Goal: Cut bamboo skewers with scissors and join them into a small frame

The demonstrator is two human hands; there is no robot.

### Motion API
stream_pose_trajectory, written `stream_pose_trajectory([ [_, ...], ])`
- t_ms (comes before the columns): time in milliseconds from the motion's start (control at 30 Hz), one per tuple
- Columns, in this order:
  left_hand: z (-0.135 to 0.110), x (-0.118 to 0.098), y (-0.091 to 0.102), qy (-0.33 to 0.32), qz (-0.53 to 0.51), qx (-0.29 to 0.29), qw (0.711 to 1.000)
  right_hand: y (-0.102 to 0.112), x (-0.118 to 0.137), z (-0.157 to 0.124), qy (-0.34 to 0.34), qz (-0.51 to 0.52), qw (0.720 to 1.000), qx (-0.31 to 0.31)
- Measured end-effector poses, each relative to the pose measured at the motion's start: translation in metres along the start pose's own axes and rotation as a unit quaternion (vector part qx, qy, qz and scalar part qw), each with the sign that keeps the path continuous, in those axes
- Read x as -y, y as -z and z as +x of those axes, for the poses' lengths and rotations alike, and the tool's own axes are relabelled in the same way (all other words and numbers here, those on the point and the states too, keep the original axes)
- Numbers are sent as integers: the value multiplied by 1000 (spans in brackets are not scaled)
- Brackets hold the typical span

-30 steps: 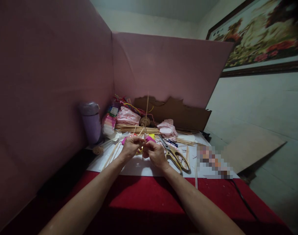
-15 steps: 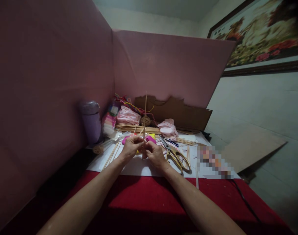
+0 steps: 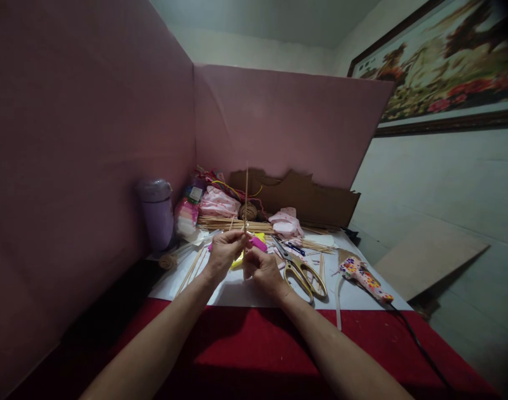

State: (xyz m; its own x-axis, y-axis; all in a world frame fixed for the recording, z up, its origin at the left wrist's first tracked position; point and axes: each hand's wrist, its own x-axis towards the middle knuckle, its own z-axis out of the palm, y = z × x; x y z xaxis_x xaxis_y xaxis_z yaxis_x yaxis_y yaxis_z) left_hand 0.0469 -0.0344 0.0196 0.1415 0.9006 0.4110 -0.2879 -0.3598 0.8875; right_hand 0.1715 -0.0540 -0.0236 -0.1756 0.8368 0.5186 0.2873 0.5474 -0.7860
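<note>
The person's two hands meet over the middle of a white sheet (image 3: pixel 224 298) laid on a red cloth (image 3: pixel 254 350), with a thin wooden stick (image 3: pixel 246 194) standing nearly upright between them. The left hand (image 3: pixel 225 253) has its thumb and fingers clamped together on the stick, which rises well above these fingertips and thins out against the pink panel (image 3: pixel 287 119) behind. The right hand (image 3: pixel 264 269) sits lower and just to the right, fingers curled in and closed on the lower part of the stick; its grip there is partly hidden by the fingers. The stick thus lies at the fingertips of both hands, along the narrow space between them. Whether a second stick is lined up against it cannot be told.

Just beyond the hands lie a magenta piece (image 3: pixel 259 244) and a yellow piece (image 3: pixel 259 236). Scissors with gold handles (image 3: pixel 293 260) rest just right of the right hand, and a flower-patterned glue gun (image 3: pixel 364 278) lies farther right, near a pale strip (image 3: pixel 338 308) that hangs past the sheet's edge. Behind, a long bundle of wooden sticks (image 3: pixel 218 223) lies crosswise in front of a ball of twine (image 3: pixel 251 214), while a purple tumbler (image 3: pixel 157 222) stands at the far left.
</note>
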Motion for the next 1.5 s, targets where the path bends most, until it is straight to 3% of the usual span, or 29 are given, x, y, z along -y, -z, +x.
stream_pose_trajectory([
  [233,4,3,-2,-5,-12,-4,1000,1,-8,2,26,-51,998,6],
  [467,3,2,-3,-29,-10,-3,1000,1,-13,4,5,-12,1000,27],
  [767,-3,-1,-7,-5,-53,18,998,-2,-17,3,17,0,1000,11],
  [867,-3,1,-9,2,-57,14,998,-3,-17,2,-7,7,1000,9],
  [1000,-3,5,-16,28,-103,4,994,-4,-13,1,-32,22,999,-9],
  [1200,-6,12,-24,27,-168,-26,985,-4,-10,0,-3,7,1000,-8],
  [1367,-7,14,-24,16,-184,-30,982,-5,-8,1,15,-61,998,-10],
  [1500,-5,13,-24,22,-195,-28,980,14,10,9,-26,-242,969,48],
])
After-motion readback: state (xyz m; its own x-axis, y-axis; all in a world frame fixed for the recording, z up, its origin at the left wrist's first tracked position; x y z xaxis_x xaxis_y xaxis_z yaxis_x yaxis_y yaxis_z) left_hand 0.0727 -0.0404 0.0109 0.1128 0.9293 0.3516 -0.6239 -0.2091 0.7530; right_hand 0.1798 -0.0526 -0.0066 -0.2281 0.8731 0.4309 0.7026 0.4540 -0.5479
